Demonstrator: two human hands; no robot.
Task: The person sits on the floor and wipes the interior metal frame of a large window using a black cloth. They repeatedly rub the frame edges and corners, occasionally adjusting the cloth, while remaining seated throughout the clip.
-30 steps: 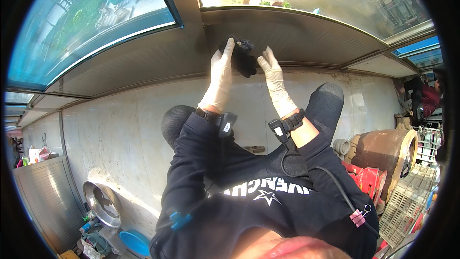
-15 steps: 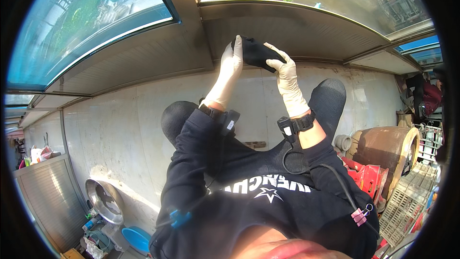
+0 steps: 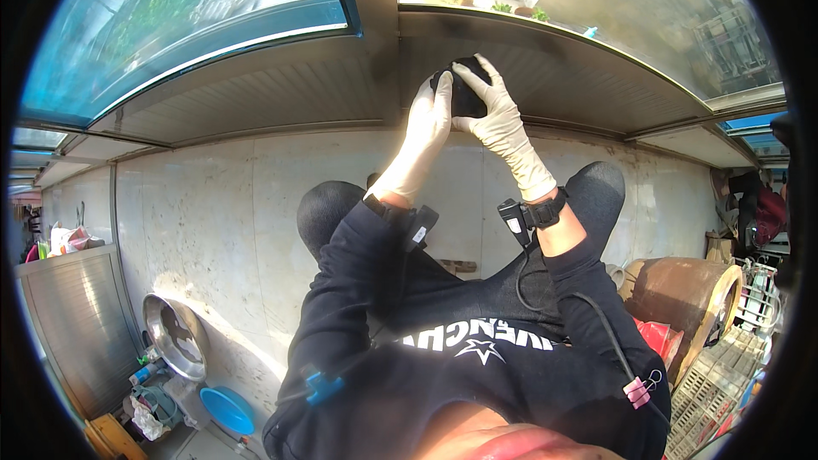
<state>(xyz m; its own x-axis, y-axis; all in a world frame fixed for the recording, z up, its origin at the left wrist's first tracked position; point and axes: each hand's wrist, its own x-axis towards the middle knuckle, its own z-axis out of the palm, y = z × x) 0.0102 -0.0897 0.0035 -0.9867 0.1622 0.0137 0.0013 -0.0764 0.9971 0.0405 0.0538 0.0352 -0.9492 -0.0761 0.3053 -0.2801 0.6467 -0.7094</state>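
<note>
A small bundle of black cloth (image 3: 467, 100) is held out in front of me, before the ribbed metal wall panel. My left hand (image 3: 433, 112), in a pale rubber glove, grips its left side with the thumb pressed against it. From the right, my right hand (image 3: 496, 115) wraps its gloved fingers over the top of the bundle, the thumb at its lower edge. The cloth is bunched between both hands. Some fingertips are hidden behind it, and what kind of cloth it is I cannot make out.
Glass windows (image 3: 579, 43) stand above the metal panel (image 3: 290, 89). To the left are a metal basin (image 3: 189, 332) and a blue basin (image 3: 228, 411). On the right lie a large brown pot (image 3: 673, 294) and a plastic crate (image 3: 711, 392). A small wooden block (image 3: 460, 267) lies between my legs.
My hands have drawn closer together. The black cloth, stretched out between them before, is now gathered into a compact bundle, and the right hand has moved up over it. The view has shifted slightly.
</note>
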